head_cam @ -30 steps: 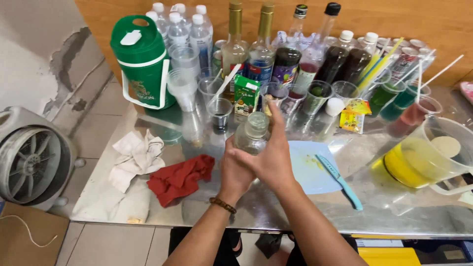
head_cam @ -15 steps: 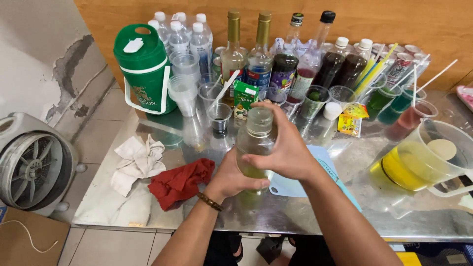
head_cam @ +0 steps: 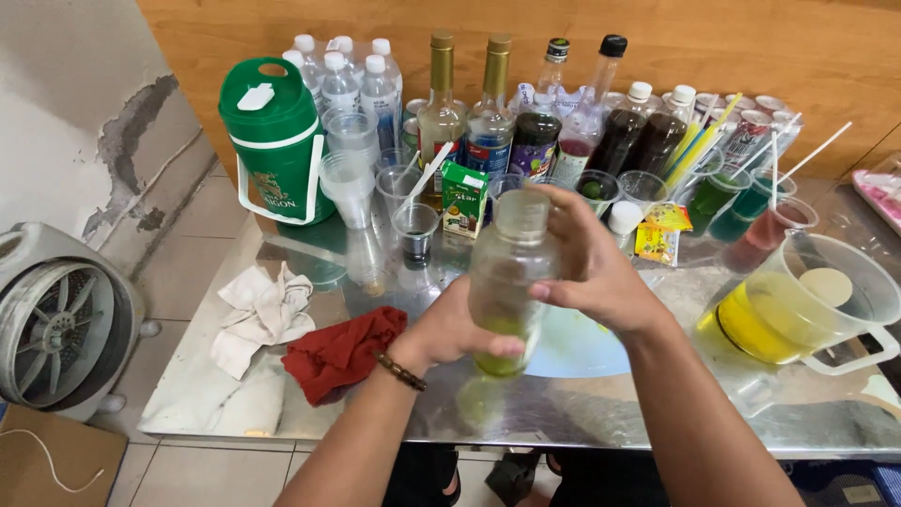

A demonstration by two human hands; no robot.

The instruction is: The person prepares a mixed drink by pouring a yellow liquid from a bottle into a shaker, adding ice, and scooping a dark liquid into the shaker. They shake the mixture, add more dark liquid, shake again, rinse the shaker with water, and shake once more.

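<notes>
both hands on the clear shaker [head_cam: 508,282], held above the steel tabletop [head_cam: 657,413], green liquid low inside. left hand [head_cam: 457,329] fingers wrapped round its base, right hand [head_cam: 593,272] fingers curled over the top. beside it, a plastic jug [head_cam: 807,305] holds yellow liquid.

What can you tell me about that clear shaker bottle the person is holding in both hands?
The shaker is a clear, cloudy plastic bottle with a narrower cap on top. It is held roughly upright above the metal table, not resting on it. A little green liquid sits at its bottom. The left hand grips its lower part; the right hand wraps the upper part near the cap.
</notes>
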